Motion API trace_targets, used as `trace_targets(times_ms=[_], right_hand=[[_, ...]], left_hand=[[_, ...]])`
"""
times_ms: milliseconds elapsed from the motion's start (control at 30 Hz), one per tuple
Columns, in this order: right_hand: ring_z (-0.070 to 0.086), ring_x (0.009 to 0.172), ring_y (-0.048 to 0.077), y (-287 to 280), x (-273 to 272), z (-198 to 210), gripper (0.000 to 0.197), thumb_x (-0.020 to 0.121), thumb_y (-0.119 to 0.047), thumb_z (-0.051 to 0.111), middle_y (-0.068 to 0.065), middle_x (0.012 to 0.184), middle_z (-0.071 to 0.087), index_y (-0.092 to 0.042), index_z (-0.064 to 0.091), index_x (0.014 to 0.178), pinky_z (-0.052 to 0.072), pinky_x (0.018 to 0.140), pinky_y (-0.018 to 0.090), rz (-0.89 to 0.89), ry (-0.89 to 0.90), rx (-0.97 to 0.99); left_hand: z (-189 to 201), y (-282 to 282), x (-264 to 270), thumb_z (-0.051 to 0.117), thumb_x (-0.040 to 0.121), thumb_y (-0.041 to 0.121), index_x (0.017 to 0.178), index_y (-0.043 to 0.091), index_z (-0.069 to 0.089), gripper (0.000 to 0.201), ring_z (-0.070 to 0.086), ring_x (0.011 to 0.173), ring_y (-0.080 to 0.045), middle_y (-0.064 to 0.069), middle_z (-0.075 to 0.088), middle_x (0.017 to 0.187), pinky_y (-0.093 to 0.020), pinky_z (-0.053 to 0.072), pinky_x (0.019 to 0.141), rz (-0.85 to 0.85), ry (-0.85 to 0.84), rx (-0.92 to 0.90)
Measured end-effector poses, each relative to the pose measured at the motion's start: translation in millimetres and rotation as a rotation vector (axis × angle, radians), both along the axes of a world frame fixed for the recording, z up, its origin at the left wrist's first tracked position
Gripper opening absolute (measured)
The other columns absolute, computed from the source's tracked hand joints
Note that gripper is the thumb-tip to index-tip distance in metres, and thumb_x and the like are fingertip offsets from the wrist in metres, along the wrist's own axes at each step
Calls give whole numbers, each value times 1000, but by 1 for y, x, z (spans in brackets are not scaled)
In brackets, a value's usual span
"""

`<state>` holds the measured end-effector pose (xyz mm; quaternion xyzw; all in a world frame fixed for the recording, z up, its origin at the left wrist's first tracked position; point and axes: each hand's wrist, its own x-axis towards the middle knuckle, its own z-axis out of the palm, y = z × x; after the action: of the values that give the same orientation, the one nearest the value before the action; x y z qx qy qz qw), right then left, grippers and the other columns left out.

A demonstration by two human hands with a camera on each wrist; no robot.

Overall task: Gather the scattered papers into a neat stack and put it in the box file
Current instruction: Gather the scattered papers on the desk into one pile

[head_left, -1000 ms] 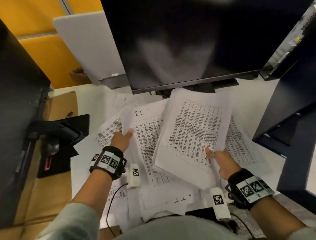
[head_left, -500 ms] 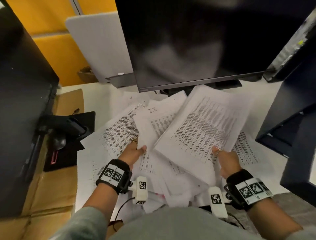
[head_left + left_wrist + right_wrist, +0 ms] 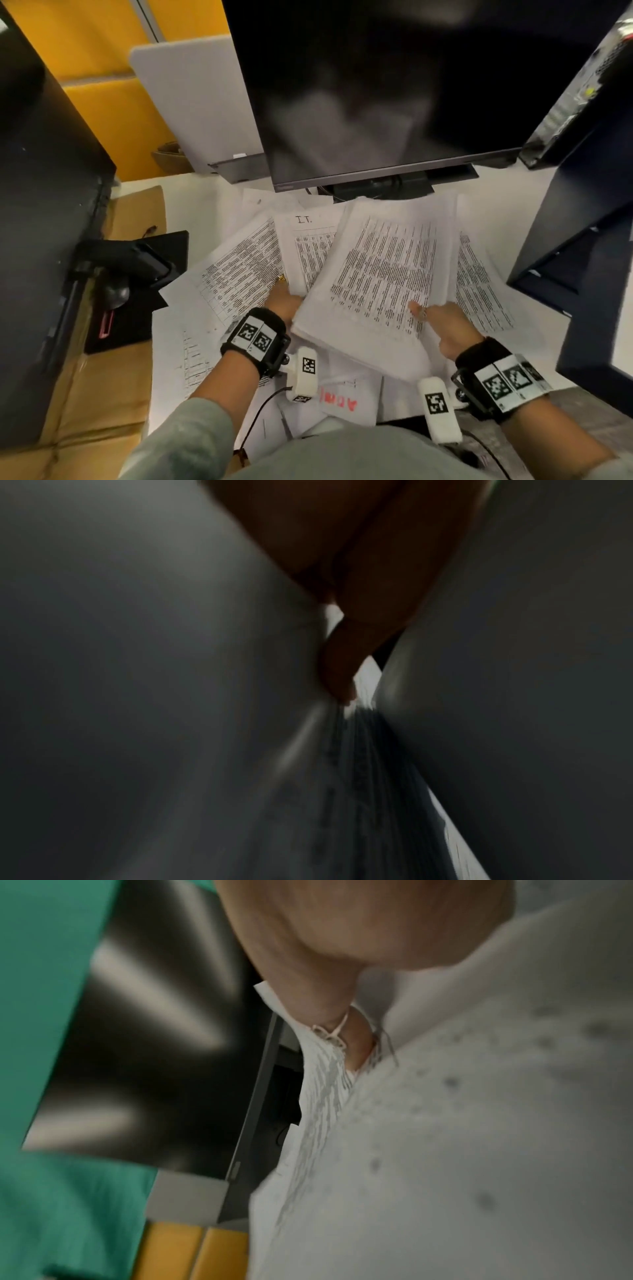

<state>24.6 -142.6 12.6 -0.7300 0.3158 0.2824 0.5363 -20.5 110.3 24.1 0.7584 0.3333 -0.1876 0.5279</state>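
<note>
White printed papers (image 3: 239,274) lie scattered over the desk below the monitor. My right hand (image 3: 435,315) grips a thick stack of printed sheets (image 3: 387,270) at its near right corner, thumb on top, and holds it tilted above the pile. The right wrist view shows that hand (image 3: 318,988) pinching the stack's edges (image 3: 322,1091). My left hand (image 3: 282,301) holds the sheet headed "I.T." (image 3: 305,236) at the stack's left edge, fingers hidden under paper. In the dark left wrist view a finger (image 3: 339,674) sits between sheets. I cannot tell which object is the box file.
A black monitor (image 3: 376,89) hangs close over the far edge of the papers. A dark navy open case (image 3: 565,260) stands at the right, a tall black block (image 3: 44,205) at the left, beside a black clamp (image 3: 137,260) and brown cardboard (image 3: 102,394).
My left hand has carried the "I.T." sheet rightward until it meets the left edge of the stack. My right hand has kept its grip on the stack.
</note>
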Motion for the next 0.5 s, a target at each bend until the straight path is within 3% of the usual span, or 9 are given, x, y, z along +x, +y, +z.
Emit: trace_targets(times_ms=[67,167,267,333,367,433,500], right_hand=[[48,90,27,-6,6,3,56,85,-19,65,13,94,55,8,42,128,41,79,31,-20,-106,-6],[46,92,27,-8,12,0,59,86,-17,64,14,97,54,8,37,132,39,82,29,-12,-144,-30],[44,91,27,-7,17,-6,48,88,-23,62,20,104,53,9,46,121,40,81,32,8,-77,-112],[45,91,28,-6,22,-9,37,90,-27,59,19,101,50,7,54,105,42,83,35,36,-55,-142],[46,93,29,-7,25,-9,41,89,-28,60,18,103,51,7,53,109,42,83,37,34,-47,-127],[50,104,35,-9,24,-6,56,87,-29,63,21,111,55,9,44,123,41,89,39,41,-17,-109],[50,112,39,-10,23,-4,53,88,-30,61,24,119,55,8,46,122,41,87,38,74,2,-118]], left_hand=[[8,16,8,56,89,9,116,3,57,28,60,104,-29,-9,64,112,-34,50,89,-19,-3,116],[25,60,24,48,94,13,125,-1,49,35,54,111,-31,-17,56,124,-33,43,93,-135,59,426],[29,105,43,51,93,21,138,1,36,52,39,131,-33,-18,38,144,-36,32,106,-184,81,694],[20,123,49,59,89,26,144,5,24,69,28,139,-30,-14,27,152,-37,24,113,-246,65,692],[13,128,49,62,87,27,145,6,20,75,25,140,-29,-13,23,153,-37,22,115,-291,81,663],[0,133,47,65,84,27,143,4,25,75,33,136,-30,-15,31,149,-36,28,112,-332,111,649],[-11,133,44,67,83,27,134,3,37,63,47,123,-34,-18,46,136,-40,40,104,-251,72,696]])
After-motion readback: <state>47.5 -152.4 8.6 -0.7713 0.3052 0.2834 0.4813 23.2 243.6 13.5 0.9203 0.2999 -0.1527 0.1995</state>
